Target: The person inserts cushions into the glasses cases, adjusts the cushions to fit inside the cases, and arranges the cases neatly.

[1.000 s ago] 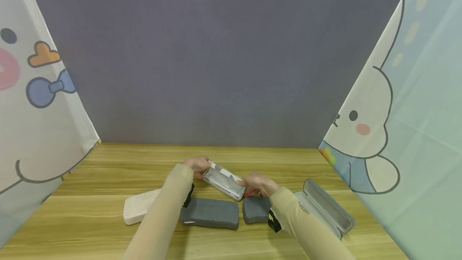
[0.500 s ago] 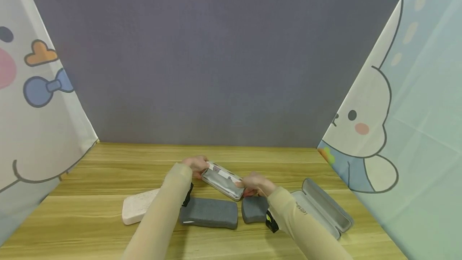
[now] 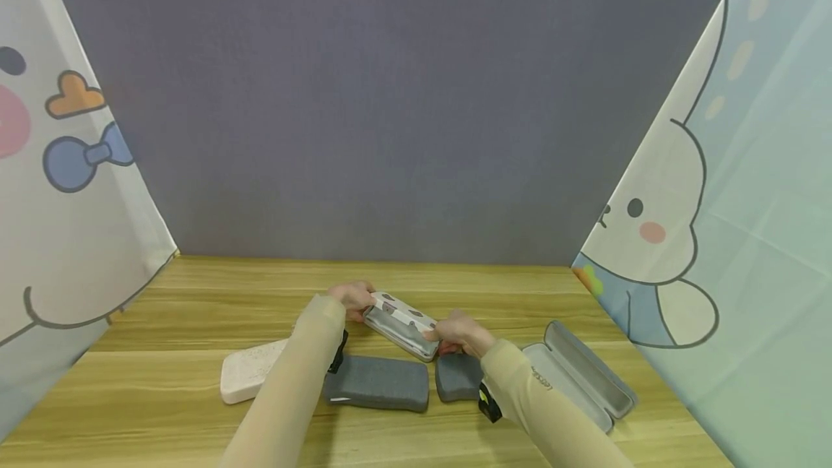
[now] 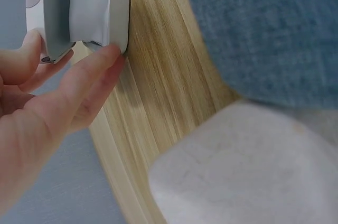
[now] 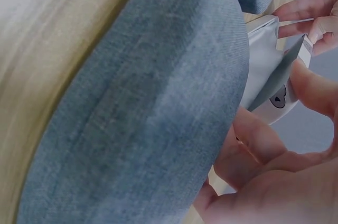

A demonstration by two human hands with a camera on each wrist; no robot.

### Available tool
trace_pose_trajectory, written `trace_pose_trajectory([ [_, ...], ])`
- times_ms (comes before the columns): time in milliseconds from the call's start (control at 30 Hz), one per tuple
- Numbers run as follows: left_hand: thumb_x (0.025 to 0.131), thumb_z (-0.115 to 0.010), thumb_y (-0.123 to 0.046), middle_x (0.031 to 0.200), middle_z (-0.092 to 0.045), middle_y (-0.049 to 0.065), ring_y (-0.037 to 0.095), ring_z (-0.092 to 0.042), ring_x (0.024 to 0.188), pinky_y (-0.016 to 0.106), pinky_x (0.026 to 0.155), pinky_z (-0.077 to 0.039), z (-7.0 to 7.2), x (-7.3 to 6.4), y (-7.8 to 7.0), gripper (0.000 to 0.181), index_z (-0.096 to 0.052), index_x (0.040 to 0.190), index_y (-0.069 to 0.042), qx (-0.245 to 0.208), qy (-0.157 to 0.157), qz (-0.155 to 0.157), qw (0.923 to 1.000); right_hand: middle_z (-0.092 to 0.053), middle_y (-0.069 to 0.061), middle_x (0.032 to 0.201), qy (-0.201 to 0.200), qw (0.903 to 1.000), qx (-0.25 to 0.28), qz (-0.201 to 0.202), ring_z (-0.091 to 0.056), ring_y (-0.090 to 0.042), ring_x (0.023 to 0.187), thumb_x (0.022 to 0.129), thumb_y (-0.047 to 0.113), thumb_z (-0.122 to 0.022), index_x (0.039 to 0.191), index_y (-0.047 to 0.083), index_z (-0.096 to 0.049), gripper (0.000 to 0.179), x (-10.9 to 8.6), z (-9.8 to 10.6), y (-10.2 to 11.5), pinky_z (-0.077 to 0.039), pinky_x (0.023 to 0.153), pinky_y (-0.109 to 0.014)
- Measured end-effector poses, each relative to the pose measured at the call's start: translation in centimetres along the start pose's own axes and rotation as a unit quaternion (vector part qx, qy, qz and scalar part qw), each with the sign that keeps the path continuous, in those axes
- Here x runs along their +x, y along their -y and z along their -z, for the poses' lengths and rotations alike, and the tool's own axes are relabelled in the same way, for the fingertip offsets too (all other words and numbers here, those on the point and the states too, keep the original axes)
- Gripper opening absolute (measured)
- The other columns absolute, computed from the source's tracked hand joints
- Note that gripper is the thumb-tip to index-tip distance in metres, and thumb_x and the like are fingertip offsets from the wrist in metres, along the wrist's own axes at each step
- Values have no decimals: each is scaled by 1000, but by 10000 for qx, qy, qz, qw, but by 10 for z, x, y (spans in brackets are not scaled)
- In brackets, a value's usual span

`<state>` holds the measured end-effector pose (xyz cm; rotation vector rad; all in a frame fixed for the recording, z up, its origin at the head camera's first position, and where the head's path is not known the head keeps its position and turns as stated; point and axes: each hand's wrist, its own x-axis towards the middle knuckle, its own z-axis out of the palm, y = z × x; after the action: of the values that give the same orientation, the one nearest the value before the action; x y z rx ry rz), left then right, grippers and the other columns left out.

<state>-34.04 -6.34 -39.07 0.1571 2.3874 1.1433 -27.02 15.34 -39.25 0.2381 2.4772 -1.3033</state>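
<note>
In the head view a white glasses case (image 3: 401,313) with a grey animal print lies partly open at mid-table, its lid tilted over a grey inside. My left hand (image 3: 352,297) holds its left end. In the left wrist view the thumb touches the lid (image 4: 35,18) while other fingers reach the base (image 4: 119,10). At the opposite end my right hand (image 3: 463,331) grips the case. Its thumb presses on the printed lid (image 5: 282,100) in the right wrist view, with fingers at the base below. Something silvery-grey (image 4: 88,7) shows in the gap.
Two grey-blue fabric cases, a long one (image 3: 377,383) and one partly hidden by my right arm (image 3: 458,377), lie in front. A white speckled case (image 3: 250,370) sits left, partly behind my left arm. An open grey case (image 3: 581,378) is at right. A grey wall stands behind the table.
The printed lid has swung down toward me, so more of its outer face shows and less of the grey inside. Both hands stay at the case's ends.
</note>
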Motion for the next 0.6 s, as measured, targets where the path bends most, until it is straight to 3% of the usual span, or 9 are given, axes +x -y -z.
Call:
trace_pose_trajectory([
  [267, 95, -47, -3, 139, -44, 25, 27, -51, 114, 34, 87, -54, -1, 2, 3, 47, -39, 140, 5, 38, -61, 2, 10000, -59, -4, 73, -163, 9996, 0, 243, -54, -8, 55, 81, 10, -74, 89, -4, -62, 20, -5, -3, -2, -47, 52, -19],
  [367, 96, -48, -2, 142, -43, 25, 29, -52, 119, 35, 89, -54, -2, 2, 4, 47, -39, 142, 5, -72, -104, 37, 9999, -52, -3, 71, -292, 9987, -222, 345, -47, -11, 56, 81, 12, -75, 78, 2, -60, 18, -8, -5, -2, -39, 52, -22],
  [467, 97, -47, 0, 142, -42, 26, 31, -53, 120, 37, 90, -53, -3, 1, 4, 47, -38, 142, 7, -140, -122, 24, 9998, -44, -1, 65, -426, 9975, -403, 389, -37, -13, 54, 79, 14, -76, 65, 9, -53, 28, -9, -7, -1, -31, 51, -24],
  [600, 95, -48, 3, 140, -45, 26, 30, -56, 115, 36, 88, -54, -3, 1, 4, 45, -41, 139, 8, 70, -186, -97, 9998, -42, -2, 64, -573, 9959, -509, 479, -37, -14, 55, 79, 12, -76, 62, 11, -49, 32, -10, -10, -2, -31, 51, -25],
])
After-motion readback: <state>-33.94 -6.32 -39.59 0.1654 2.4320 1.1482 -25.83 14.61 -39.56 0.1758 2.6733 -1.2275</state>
